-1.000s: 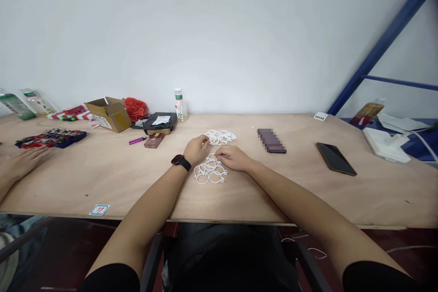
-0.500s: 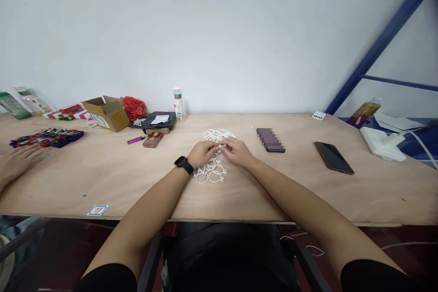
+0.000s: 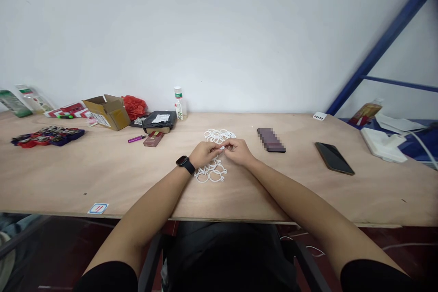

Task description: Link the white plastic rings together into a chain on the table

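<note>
- Left hand (image 3: 204, 154): fingers curled narrow, with the tips pinched on a small white plastic ring (image 3: 222, 148). A black smartwatch (image 3: 184, 163) sits on its wrist.
- Right hand (image 3: 239, 151): fingers likewise closed, gripping the same ring from the opposite side. The fingertips of the two hands meet.
- Ring position: raised just above the pale plywood table (image 3: 308, 191), at mid-table, between the two heaps listed below. Most of it is hidden by the fingers.
- Near heap of white plastic rings (image 3: 212, 173): lies on the table directly under and in front of the hands.
- Far heap of white plastic rings (image 3: 219, 135): lies just behind the hands.
- A dark purple flat block (image 3: 271, 140) lies right of the hands, and a black smartphone (image 3: 334, 158) lies further right.
- A purple lighter (image 3: 136, 138) and a small red-brown box (image 3: 153, 138) lie to the left, with an open cardboard box (image 3: 107, 112) behind them.
</note>
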`<state>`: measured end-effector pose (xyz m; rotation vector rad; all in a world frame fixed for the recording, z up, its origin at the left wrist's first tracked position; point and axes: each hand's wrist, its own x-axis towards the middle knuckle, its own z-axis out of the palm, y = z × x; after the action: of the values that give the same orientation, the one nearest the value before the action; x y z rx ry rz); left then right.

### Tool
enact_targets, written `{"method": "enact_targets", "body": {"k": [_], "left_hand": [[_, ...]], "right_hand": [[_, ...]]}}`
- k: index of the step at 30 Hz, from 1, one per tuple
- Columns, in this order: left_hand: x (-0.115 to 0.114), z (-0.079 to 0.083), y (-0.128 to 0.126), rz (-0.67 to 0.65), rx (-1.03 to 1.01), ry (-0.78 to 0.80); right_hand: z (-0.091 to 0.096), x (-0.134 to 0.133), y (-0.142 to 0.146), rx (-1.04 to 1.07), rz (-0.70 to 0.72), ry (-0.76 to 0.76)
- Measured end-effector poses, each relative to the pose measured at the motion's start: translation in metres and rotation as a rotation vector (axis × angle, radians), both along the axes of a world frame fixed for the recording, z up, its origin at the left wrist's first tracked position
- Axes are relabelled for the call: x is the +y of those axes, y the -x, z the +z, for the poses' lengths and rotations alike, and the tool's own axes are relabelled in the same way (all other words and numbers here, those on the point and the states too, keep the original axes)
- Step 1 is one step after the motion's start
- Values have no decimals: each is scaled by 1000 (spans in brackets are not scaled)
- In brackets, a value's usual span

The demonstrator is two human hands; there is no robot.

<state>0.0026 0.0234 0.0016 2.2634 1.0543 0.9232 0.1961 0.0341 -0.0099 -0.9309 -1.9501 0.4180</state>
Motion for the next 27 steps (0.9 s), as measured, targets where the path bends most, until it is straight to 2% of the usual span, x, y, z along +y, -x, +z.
{"method": "enact_targets", "body": {"k": [7,11,14,17,21,27], "left_hand": [[1,-2,-1,-61,-29,70],[3,4,5,31,54,-33],[5,9,11,100,150,-110],[6,10,14,183,234,-97],[8,6,11,276,236,-99],[18,-5,15,318,233,-149]], "right_hand": [[-2,5,-1,7,28,30],[-2,8,-4,-11,78,34],[-5,15,-10,-131,41,7],[-9,23,-15,-328,-1,-29],[-11,28,-9,-527,1,-45],[-7,23,-2,-611,24,-59]]}}
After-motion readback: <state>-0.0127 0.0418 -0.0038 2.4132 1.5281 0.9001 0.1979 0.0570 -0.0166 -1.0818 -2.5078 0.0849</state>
